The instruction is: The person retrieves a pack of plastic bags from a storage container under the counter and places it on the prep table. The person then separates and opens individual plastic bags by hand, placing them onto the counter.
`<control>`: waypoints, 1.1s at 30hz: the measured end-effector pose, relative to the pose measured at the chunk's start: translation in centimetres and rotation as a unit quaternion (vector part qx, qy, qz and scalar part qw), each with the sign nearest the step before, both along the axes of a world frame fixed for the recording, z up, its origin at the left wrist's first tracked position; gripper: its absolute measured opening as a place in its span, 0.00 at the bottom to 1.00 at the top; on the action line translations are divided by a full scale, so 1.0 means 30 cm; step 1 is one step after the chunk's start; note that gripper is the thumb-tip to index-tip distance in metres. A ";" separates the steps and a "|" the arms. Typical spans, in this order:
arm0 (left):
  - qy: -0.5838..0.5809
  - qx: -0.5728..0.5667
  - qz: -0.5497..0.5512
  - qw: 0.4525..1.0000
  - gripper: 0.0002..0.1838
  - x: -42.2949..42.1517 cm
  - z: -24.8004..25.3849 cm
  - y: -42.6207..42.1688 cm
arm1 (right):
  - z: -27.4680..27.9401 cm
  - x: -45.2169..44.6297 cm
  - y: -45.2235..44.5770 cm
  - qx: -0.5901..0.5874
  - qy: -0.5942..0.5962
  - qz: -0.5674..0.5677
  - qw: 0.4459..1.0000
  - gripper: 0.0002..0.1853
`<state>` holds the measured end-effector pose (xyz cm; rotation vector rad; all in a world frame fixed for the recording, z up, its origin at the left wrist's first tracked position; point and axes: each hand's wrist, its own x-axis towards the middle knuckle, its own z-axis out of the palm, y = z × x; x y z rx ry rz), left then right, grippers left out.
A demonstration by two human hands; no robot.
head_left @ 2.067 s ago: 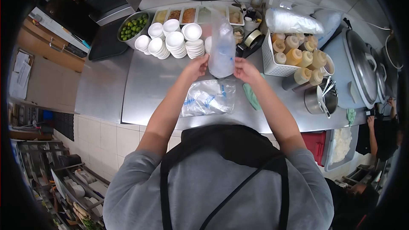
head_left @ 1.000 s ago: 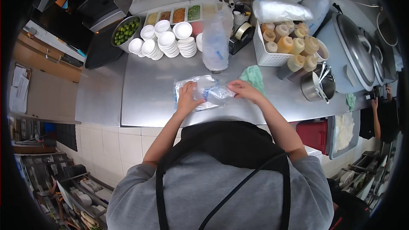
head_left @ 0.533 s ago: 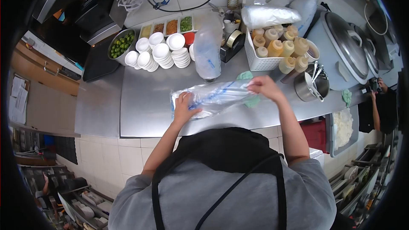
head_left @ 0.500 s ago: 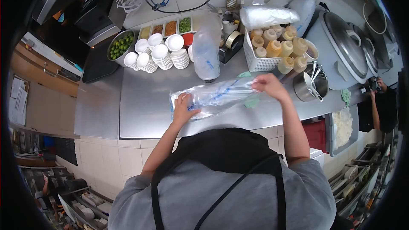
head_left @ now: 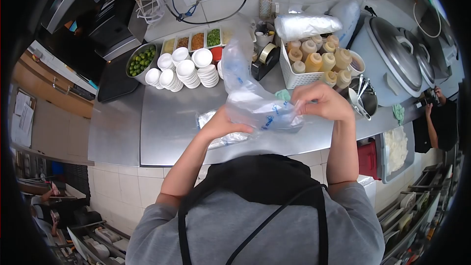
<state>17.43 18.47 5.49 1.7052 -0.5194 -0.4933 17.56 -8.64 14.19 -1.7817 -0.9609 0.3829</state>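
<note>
A clear plastic bag (head_left: 265,110) with blue print is stretched between my two hands above the steel counter (head_left: 171,118). My right hand (head_left: 321,100) pinches its right end. Against the left end rests my left hand (head_left: 226,123), fingers partly hidden behind the plastic and thumb pointing right. Beneath lies a flat stack of clear bags (head_left: 229,139), partly covered by my left hand. Just behind the held bag stands an upright filmy plastic bag (head_left: 238,64), and the two overlap in view. A green cloth (head_left: 283,94) shows behind the held bag.
Stacked white cups (head_left: 186,71), a bowl of limes (head_left: 141,61) and ingredient trays (head_left: 197,40) stand at the back left. To the right are a basket of bottles (head_left: 301,79), a tape dispenser (head_left: 265,61), a pot (head_left: 368,103) and a large lidded container (head_left: 392,64). A person (head_left: 436,122) is at far right.
The bag that lay stretched low over the stack is now raised and bunched between my hands. My right hand has moved slightly up and right, and my left hand has lifted off the stack.
</note>
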 end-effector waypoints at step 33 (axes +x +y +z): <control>-0.369 0.099 -0.031 0.923 0.14 0.044 0.259 -0.125 | 0.188 -0.053 0.029 -0.071 -0.407 -0.293 0.862 0.05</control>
